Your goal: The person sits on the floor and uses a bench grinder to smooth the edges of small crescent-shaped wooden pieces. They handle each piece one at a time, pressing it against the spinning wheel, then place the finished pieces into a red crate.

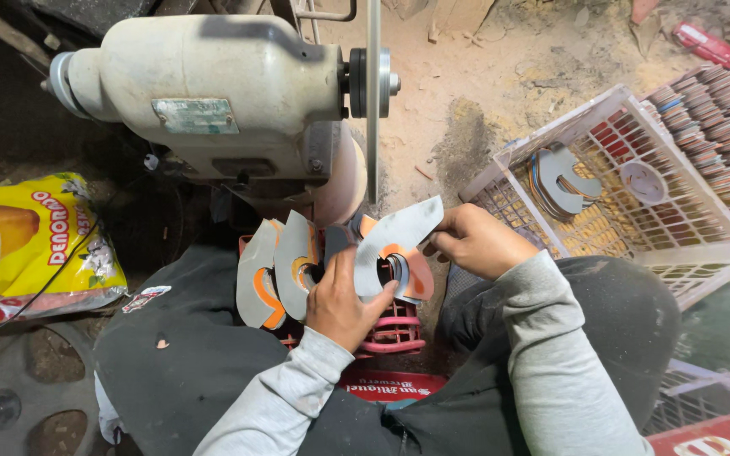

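Head view: left hand (341, 297) pinches a fanned stack of grey-and-orange curved cutouts (285, 266); right hand (476, 241) pinches the front cutout (399, 236) by its outer tip. Best to peel one piece cleanly, thumb steadying the fan, clear of the grinder wheel (341, 181) above both grips.

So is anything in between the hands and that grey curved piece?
No. Both hands already touch the grey curved piece: the left hand grips its lower end, the right hand pinches its upper edge. Nothing sits between.
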